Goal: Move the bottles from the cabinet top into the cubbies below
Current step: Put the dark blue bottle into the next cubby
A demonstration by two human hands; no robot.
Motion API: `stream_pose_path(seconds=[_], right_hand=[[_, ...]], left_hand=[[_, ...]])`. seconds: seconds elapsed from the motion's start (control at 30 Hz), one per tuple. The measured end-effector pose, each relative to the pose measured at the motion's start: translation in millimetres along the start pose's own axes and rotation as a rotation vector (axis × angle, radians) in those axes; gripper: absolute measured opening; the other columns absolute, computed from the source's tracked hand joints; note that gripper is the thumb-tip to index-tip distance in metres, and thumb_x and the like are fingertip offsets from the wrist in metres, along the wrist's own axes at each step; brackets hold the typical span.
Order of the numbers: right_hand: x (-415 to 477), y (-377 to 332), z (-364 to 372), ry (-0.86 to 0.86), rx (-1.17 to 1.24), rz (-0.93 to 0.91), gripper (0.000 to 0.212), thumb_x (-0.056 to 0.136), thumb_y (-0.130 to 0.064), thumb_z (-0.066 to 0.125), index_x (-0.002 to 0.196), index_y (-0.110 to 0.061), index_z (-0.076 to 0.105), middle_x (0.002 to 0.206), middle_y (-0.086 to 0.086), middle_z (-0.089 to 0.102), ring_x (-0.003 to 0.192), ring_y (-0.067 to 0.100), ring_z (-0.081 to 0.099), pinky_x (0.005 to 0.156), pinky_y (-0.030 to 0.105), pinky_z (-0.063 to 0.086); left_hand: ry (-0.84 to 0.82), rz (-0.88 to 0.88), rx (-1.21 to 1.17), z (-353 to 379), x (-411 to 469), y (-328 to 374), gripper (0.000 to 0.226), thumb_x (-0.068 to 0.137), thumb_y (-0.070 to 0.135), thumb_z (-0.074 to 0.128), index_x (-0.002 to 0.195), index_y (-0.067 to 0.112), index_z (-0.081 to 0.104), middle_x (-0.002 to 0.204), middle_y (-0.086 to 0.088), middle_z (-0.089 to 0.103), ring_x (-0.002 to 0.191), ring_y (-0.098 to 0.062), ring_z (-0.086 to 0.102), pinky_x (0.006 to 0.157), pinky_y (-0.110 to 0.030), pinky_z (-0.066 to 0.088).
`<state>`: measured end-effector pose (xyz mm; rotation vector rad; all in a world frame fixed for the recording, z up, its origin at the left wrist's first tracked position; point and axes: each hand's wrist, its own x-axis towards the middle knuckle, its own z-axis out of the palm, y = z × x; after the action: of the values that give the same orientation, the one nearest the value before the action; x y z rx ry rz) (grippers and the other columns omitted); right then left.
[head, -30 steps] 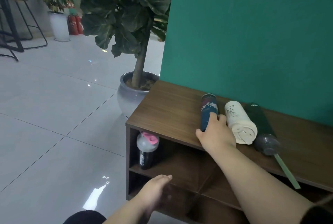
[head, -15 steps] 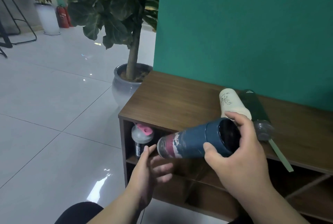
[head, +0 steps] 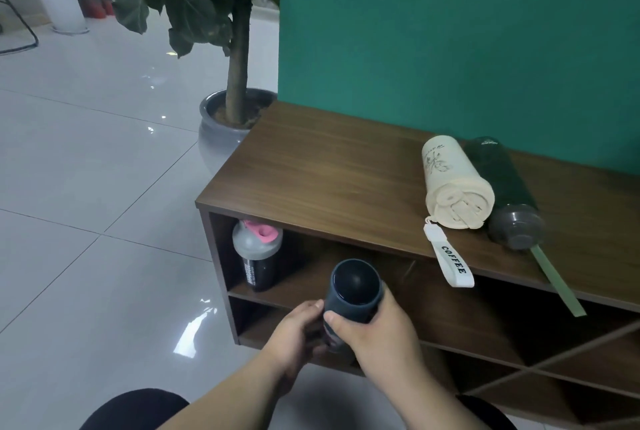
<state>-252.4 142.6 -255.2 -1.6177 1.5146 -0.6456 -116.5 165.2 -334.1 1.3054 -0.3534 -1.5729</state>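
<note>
Where teal wall (head: 450, 31) meets wooden cabinet (head: 329, 170), tiled floor (head: 86, 170)

Wall (head: 450, 31): teal, far right.
Floor (head: 86, 170): glossy white tiles w/ light glare.
Plant (head: 235, 49): grey pot, far left of the wood cabinet (head: 329, 166).

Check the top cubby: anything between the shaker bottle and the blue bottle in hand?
Nothing. In the head view, only bare shelf board separates the shaker bottle from the blue bottle, which both hands grip in front of the cubby.
</note>
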Motion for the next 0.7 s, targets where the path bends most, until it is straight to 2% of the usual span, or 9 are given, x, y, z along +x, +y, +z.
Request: stream_pose_path(seconds=[0.07,0.2,0.3,0.4,0.5,0.6,0.7], right_hand=[[14.0,5.8,7.5,0.016,0.0,0.028,0.059,0.056,-0.037,0.09,0.105,-0.041,0.057,0.099,-0.017,0.072,0.095,0.007,0.068,0.081,0.03,0.055],[41.4,15.3,19.3,0.051,0.018,0.106,0.064,0.047,-0.054,0.083,0.103,-0.034,0.059,0.102,-0.008,0.075,0.095,0.015,0.071,0.082,0.037,0.058],[58.0,16.1,22.0,0.069,0.027,0.119,0.076,0.046,-0.057,0.08,0.114,-0.029,0.062,0.107,-0.007,0.075,0.099,0.017,0.071,0.086,0.038,0.057],[72.3,17.1,21.4,0.085,0.062,0.145,0.076,0.049,-0.054,0.084,0.117,-0.029,0.062,0.108,-0.008,0.075,0.101,0.016,0.07,0.09,0.037,0.056],[83.2,18.7,21.6,0.11,0.075,0.171,0.078,0.045,-0.061,0.079,0.112,-0.025,0.062,0.108,-0.005,0.075,0.102,0.019,0.07,0.089,0.04,0.057],[90.1,18.0,23.9,0.116,0.084,0.189,0.057,0.054,-0.053,0.083,0.098,-0.025,0.06,0.102,-0.004,0.074,0.097,0.02,0.071,0.086,0.038,0.057],[96.8,17.0,27.9,0.115,0.114,0.217,0.042,0.053,-0.052,0.082,0.079,-0.028,0.06,0.091,-0.006,0.075,0.09,0.018,0.073,0.085,0.043,0.059]], left_hand=[[0.01,-0.04,-0.021,3.9,9.9,-0.7,0.047,0.096,0.036,0.058,0.126,0.0,0.064,0.118,-0.03,0.071,0.095,-0.036,0.066,0.098,-0.048,0.049],[0.046,-0.069,-0.083,11.9,31.9,1.7,0.043,0.098,0.034,0.056,0.128,0.005,0.067,0.098,-0.013,0.077,0.078,-0.024,0.07,0.073,-0.033,0.055],[0.046,-0.064,-0.081,21.0,44.1,6.9,0.035,0.099,0.036,0.051,0.122,0.02,0.072,0.091,0.002,0.08,0.078,-0.017,0.069,0.071,-0.029,0.052],[0.055,-0.087,-0.073,30.4,52.6,8.9,0.033,0.099,0.044,0.048,0.109,0.025,0.073,0.071,0.014,0.079,0.08,-0.017,0.068,0.083,-0.032,0.05],[0.059,-0.089,-0.064,36.2,61.3,9.8,0.031,0.099,0.041,0.049,0.097,0.023,0.074,0.069,0.01,0.079,0.086,-0.019,0.068,0.101,-0.043,0.048],[0.066,-0.061,-0.098,40.9,72.0,12.4,0.031,0.102,0.031,0.046,0.094,0.018,0.073,0.07,0.002,0.078,0.084,-0.021,0.067,0.1,-0.042,0.049],[0.084,-0.071,-0.127,44.3,77.2,15.3,0.034,0.103,0.034,0.044,0.1,0.016,0.073,0.073,0.002,0.081,0.089,-0.02,0.069,0.106,-0.042,0.046]])
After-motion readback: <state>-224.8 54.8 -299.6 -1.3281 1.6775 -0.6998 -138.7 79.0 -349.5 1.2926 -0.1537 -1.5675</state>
